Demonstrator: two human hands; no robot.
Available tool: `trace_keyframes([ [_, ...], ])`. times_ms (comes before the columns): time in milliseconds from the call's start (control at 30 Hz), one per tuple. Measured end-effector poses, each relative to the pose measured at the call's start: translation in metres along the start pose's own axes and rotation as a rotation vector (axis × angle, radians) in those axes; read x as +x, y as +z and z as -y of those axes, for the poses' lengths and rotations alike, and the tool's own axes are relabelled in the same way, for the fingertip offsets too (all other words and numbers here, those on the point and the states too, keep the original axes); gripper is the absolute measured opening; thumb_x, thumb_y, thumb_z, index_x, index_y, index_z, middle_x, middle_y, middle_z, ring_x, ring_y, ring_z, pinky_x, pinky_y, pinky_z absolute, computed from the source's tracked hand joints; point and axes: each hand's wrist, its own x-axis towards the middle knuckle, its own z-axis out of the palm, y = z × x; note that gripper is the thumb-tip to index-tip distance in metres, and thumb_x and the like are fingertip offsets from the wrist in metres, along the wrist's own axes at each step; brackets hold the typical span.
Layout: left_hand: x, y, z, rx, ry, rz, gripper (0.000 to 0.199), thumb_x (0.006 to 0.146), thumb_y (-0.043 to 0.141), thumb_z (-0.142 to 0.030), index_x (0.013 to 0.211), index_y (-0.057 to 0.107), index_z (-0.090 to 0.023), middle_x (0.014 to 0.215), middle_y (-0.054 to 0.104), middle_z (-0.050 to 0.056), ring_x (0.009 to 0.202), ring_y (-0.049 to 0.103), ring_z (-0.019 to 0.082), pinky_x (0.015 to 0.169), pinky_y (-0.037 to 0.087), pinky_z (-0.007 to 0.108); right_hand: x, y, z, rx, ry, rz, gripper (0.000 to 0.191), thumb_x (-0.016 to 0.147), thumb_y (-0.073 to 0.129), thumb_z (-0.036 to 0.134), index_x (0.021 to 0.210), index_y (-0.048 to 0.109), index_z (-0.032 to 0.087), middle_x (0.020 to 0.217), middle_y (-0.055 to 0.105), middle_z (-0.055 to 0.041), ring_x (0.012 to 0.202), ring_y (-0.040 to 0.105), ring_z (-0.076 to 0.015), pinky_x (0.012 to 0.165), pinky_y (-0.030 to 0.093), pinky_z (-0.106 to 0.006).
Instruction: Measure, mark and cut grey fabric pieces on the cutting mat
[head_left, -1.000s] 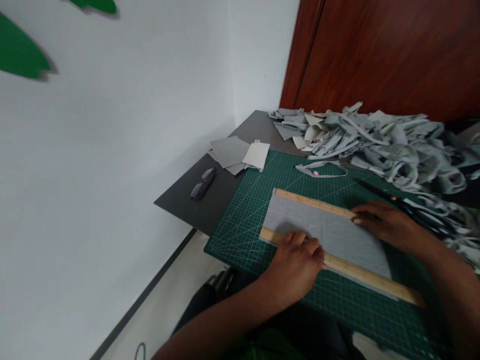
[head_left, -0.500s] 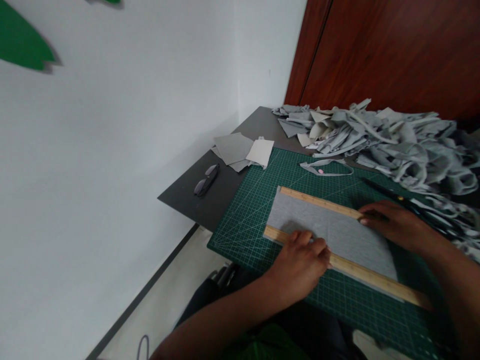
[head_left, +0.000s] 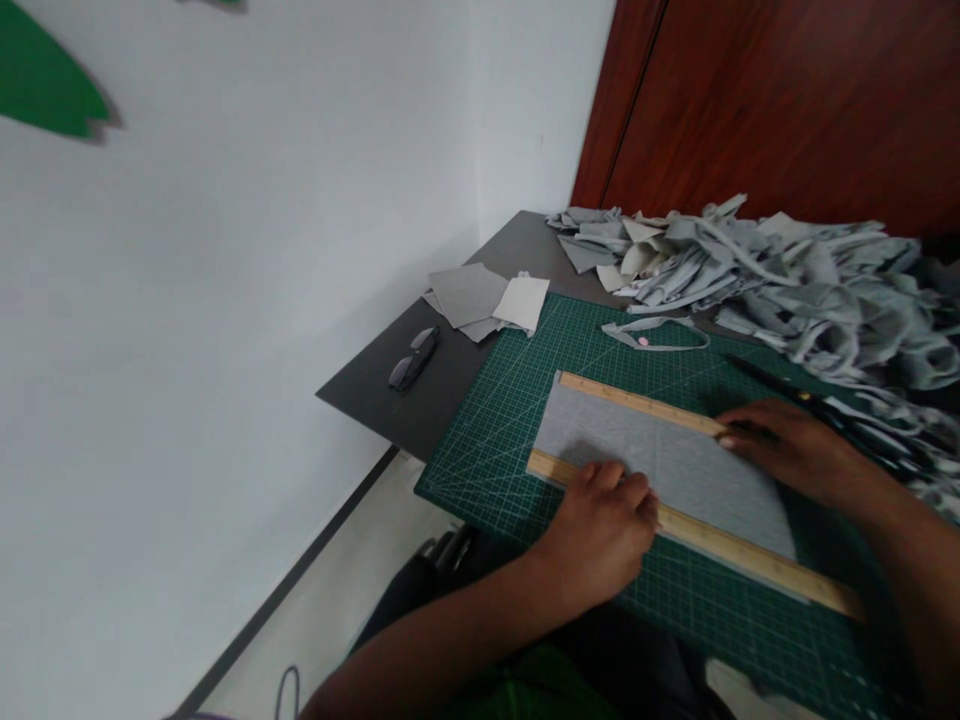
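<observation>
A piece of grey fabric (head_left: 600, 425) lies flat on a green cutting mat (head_left: 480, 440). Along its near edge runs a wooden ruler (head_left: 742, 550), and my left hand (head_left: 607, 525) is closed on it, fingers curled over the wood. A second wooden ruler (head_left: 637, 402) lies along the fabric's far edge. My right hand (head_left: 776, 445) pinches the right end of that far ruler, hiding its tip. Both rulers rest on the fabric, roughly parallel.
Black scissors (head_left: 806, 400) lie beyond my right hand. A large heap of grey fabric scraps (head_left: 810, 270) covers the back right. A thin fabric loop (head_left: 660, 347) is on the mat. Glasses (head_left: 414, 358) and fabric pieces (head_left: 469, 295) lie on the dark table (head_left: 367, 390).
</observation>
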Motion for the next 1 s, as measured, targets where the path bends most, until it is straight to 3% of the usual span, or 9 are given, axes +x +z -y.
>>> trace_keyframes([
  [500, 0.0009, -0.0013, 0.0006, -0.019, -0.009, -0.019, 0.015, 0.100, 0.058, -0.023, 0.103, 0.068, -0.012, 0.101, 0.064, 0.006, 0.103, 0.054, 0.026, 0.085, 0.046, 0.043, 0.0003, -0.0027, 0.0079, 0.022, 0.095, 0.032, 0.038, 0.090, 0.064, 0.055, 0.109, 0.074, 0.024, 0.112, 0.071, -0.0132, 0.100, 0.072, -0.0323, 0.086, 0.059, -0.044],
  [867, 0.0011, 0.0006, -0.0001, 0.011, -0.003, -0.015, 0.016, 0.099, 0.060, -0.024, 0.104, 0.069, -0.013, 0.101, 0.066, 0.007, 0.103, 0.057, 0.026, 0.086, 0.048, 0.043, 0.0003, -0.0019, 0.0040, 0.004, 0.039, 0.040, 0.037, 0.093, 0.063, 0.054, 0.112, 0.073, 0.024, 0.113, 0.071, -0.0129, 0.101, 0.071, -0.0313, 0.089, 0.057, -0.045],
  [1000, 0.0019, -0.0023, 0.0021, 0.013, -0.028, -0.029, 0.028, 0.104, 0.056, -0.038, 0.106, 0.070, -0.013, 0.113, 0.069, 0.010, 0.112, 0.059, 0.028, 0.092, 0.051, 0.044, 0.0004, -0.0020, 0.0050, 0.030, 0.052, 0.033, 0.039, 0.092, 0.064, 0.057, 0.111, 0.073, 0.025, 0.113, 0.071, -0.0122, 0.098, 0.072, -0.0311, 0.085, 0.059, -0.044],
])
